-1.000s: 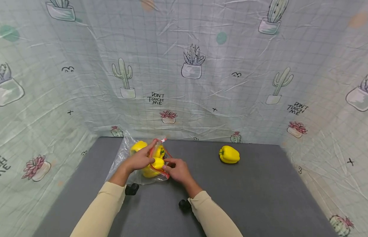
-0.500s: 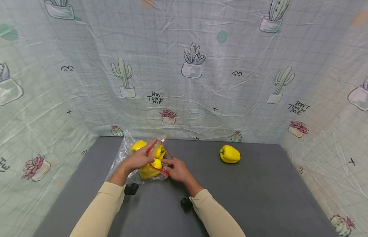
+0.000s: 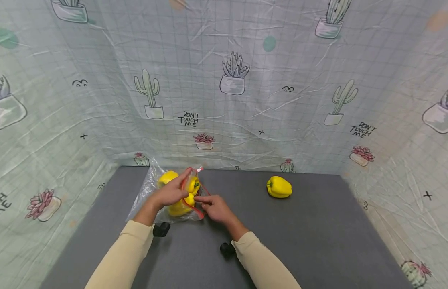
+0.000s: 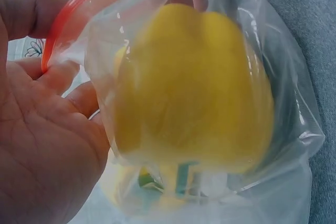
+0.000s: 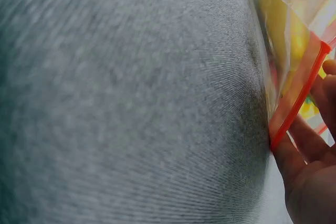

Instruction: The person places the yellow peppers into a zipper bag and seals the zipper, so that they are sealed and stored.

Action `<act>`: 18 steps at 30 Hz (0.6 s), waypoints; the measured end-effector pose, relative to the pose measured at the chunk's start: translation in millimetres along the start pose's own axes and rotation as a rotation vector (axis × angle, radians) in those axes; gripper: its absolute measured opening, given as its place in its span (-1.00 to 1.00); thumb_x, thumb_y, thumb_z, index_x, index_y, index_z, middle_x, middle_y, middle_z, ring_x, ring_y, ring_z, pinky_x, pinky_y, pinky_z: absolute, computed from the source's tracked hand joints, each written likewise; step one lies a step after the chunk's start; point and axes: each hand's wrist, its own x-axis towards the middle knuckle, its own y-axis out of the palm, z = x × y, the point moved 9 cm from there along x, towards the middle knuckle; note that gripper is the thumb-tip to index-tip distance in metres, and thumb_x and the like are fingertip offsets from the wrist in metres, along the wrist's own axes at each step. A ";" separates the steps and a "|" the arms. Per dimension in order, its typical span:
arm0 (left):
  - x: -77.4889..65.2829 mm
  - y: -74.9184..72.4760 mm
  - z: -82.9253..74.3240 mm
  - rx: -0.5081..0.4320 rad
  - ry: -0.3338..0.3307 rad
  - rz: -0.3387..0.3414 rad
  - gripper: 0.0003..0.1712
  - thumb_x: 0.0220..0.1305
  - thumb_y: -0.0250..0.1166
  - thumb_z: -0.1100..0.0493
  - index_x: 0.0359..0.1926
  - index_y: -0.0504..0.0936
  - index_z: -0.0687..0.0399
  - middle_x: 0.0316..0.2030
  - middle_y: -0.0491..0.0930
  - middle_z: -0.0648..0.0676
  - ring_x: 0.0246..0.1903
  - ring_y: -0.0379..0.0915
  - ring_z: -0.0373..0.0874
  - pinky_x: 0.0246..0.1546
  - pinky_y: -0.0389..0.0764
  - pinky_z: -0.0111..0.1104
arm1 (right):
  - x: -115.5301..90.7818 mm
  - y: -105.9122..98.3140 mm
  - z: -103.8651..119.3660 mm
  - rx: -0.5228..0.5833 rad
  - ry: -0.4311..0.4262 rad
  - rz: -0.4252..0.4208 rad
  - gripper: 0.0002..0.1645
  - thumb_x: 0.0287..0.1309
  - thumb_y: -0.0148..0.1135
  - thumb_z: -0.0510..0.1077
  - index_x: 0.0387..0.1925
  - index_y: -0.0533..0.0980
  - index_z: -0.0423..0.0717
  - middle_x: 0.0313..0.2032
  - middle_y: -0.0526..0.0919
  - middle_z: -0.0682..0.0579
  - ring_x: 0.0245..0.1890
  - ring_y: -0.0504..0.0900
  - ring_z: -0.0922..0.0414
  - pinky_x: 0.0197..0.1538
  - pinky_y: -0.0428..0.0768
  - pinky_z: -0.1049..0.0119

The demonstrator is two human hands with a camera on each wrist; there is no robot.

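A clear zip bag (image 3: pixel 142 202) with a red-edged mouth lies on the left of the table, holding several yellow bell peppers (image 3: pixel 167 177). My left hand (image 3: pixel 169 194) grips the bag at its mouth; the left wrist view shows the red strip (image 4: pixel 73 11) between thumb and fingers. A large pepper (image 4: pixel 194 87) appears there through the plastic. My right hand (image 3: pixel 217 208) reaches into the mouth from the right, its extended fingers at the nearest pepper (image 3: pixel 178 208). In the right wrist view, fingers (image 5: pixel 310 137) pass behind the red edge; their tips are partly hidden.
Another yellow bell pepper (image 3: pixel 279 187) lies by itself at the back right of the grey table (image 3: pixel 317 233). Fabric printed with cacti (image 3: pixel 234 120) hangs behind the table and at both sides. Black wrist cameras (image 3: pixel 227 249) sit under both sleeves.
The nearest pepper has slid left, deeper into the bag. My right fingers have followed it inward and straightened. My left hand has stayed at the bag's mouth.
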 end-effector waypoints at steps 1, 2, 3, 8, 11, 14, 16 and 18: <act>0.2 -0.1 -1.1 -0.013 -0.004 -0.003 0.07 0.28 0.16 0.36 0.70 -0.19 0.04 0.65 -0.07 0.35 0.21 0.38 0.27 -0.24 0.54 -0.32 | -0.3 1.1 0.5 -0.003 -0.004 0.011 -0.50 0.44 0.07 -0.33 0.29 0.63 0.01 -0.37 0.73 0.01 -0.69 0.16 0.23 -0.49 0.26 0.42; 0.1 0.1 -2.0 -0.021 -0.009 -0.003 0.08 0.28 0.15 0.37 0.70 -0.19 0.03 0.65 -0.08 0.36 0.20 0.37 0.27 -0.26 0.53 -0.31 | -0.5 2.1 1.2 -0.011 -0.009 0.023 -0.48 0.44 0.06 -0.33 0.31 0.61 0.03 -0.50 0.62 0.06 -0.70 0.14 0.24 -0.49 0.25 0.43; 0.1 0.1 -2.7 -0.030 -0.017 -0.006 0.08 0.28 0.14 0.36 0.70 -0.20 0.02 0.65 -0.07 0.37 0.20 0.37 0.26 -0.24 0.53 -0.29 | -0.8 3.1 1.8 -0.016 -0.012 0.035 -0.46 0.44 0.05 -0.33 0.33 0.60 0.05 -0.59 0.50 0.11 -0.70 0.13 0.24 -0.49 0.25 0.43; -0.6 0.0 -3.1 -0.051 -0.048 -0.024 0.06 0.30 0.12 0.35 0.70 -0.21 -0.01 0.66 -0.10 0.33 0.42 0.22 0.27 0.17 0.50 -0.12 | -3.3 4.9 4.9 0.009 -0.036 0.049 -0.47 0.47 0.06 -0.29 0.36 0.57 0.08 -0.54 0.56 0.14 -0.56 0.39 0.25 -0.37 0.39 0.46; -0.8 0.0 -0.4 -0.085 -0.051 -0.024 0.07 0.30 0.11 0.37 0.70 -0.22 0.00 0.67 -0.15 0.31 0.47 0.15 0.27 0.24 0.45 -0.07 | -5.3 -1.6 1.8 0.127 -0.037 -0.016 -0.56 0.47 0.14 -0.27 0.29 0.62 -0.06 -0.08 0.81 -0.05 -0.19 0.72 0.12 -0.16 0.65 0.42; -0.3 0.2 3.5 -0.108 -0.057 -0.023 0.07 0.31 0.11 0.36 0.70 -0.23 -0.01 0.68 -0.18 0.29 0.48 0.13 0.25 0.29 0.43 -0.07 | -7.8 -18.7 -3.6 0.242 -0.038 -0.148 -0.64 0.41 0.26 -0.28 0.18 0.67 -0.20 0.15 0.75 -0.19 0.09 0.75 -0.05 -0.01 0.75 0.30; 0.3 0.4 4.0 -0.109 -0.057 -0.024 0.07 0.31 0.12 0.34 0.70 -0.24 -0.01 0.67 -0.17 0.31 0.45 0.16 0.26 0.29 0.45 -0.06 | -10.5 -33.8 -7.0 0.285 -0.043 -0.242 -0.67 0.35 0.32 -0.29 0.11 0.70 -0.24 0.09 0.77 -0.23 0.10 0.76 -0.11 0.00 0.76 0.31; 0.5 0.5 3.6 -0.115 -0.059 -0.026 0.07 0.31 0.11 0.34 0.70 -0.24 -0.02 0.67 -0.15 0.32 0.42 0.18 0.26 0.25 0.48 -0.10 | -13.9 -50.4 -10.0 0.305 -0.051 -0.327 -0.70 0.30 0.36 -0.30 0.05 0.73 -0.24 0.02 0.80 -0.24 0.07 0.77 -0.13 0.00 0.73 0.39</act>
